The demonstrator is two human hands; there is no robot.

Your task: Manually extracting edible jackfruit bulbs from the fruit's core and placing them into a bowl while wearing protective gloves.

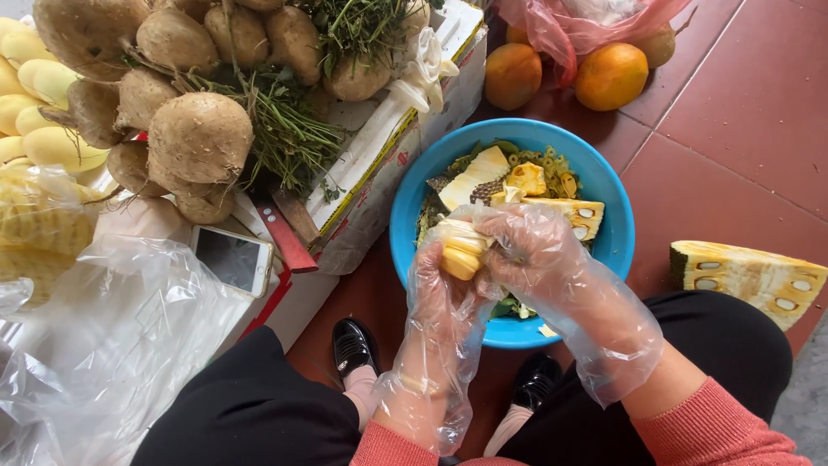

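Both my hands wear loose clear plastic gloves. My left hand [440, 289] grips a yellow jackfruit pod [461, 253] above the near rim of a blue plastic bowl [617, 229]. My right hand [539, 255] pinches the same pod from the right, fingers curled on its top. Inside the bowl lie jackfruit rind pieces [474, 175], yellow pulp scraps [528, 179] and a cut chunk with seeds [580, 216].
A large jackfruit wedge [750, 278] lies on the red tile floor at right. Two orange fruits [611, 76] sit behind the bowl beside a pink bag. At left, brown jicama tubers [200, 136] with greens top a box, near a phone [233, 259] and clear bags [129, 336].
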